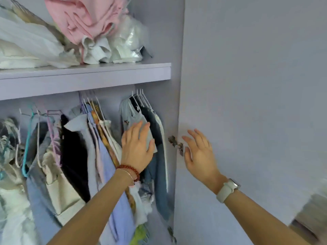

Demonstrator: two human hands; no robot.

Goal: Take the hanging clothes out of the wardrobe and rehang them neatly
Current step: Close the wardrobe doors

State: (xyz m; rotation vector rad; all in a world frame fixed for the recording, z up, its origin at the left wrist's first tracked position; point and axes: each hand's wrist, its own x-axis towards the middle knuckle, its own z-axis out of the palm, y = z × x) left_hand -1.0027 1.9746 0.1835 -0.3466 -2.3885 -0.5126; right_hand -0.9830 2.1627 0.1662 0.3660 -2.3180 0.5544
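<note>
Clothes hang on hangers under a lilac wardrobe shelf (pixel 85 80). A right-hand group on white hangers (pixel 139 98) holds a pale grey top (pixel 129 117) and blue denim pieces (pixel 159 174). My left hand (pixel 137 147), with a red bead bracelet, lies flat with straight fingers on the grey top. My right hand (pixel 200 152), with a white watch on the wrist, hovers with fingers spread by the door hinge (pixel 177 144) and holds nothing. Further left hang a light blue shirt (pixel 113 191), a black garment (pixel 74 156) and several pale pieces.
The open wardrobe door (pixel 247 103) fills the right side. On top of the shelf lies a heap of pink cloth (pixel 85 16), white fabric and plastic bags (pixel 129 38). Empty coloured hangers (pixel 35 124) hang at the left of the rail.
</note>
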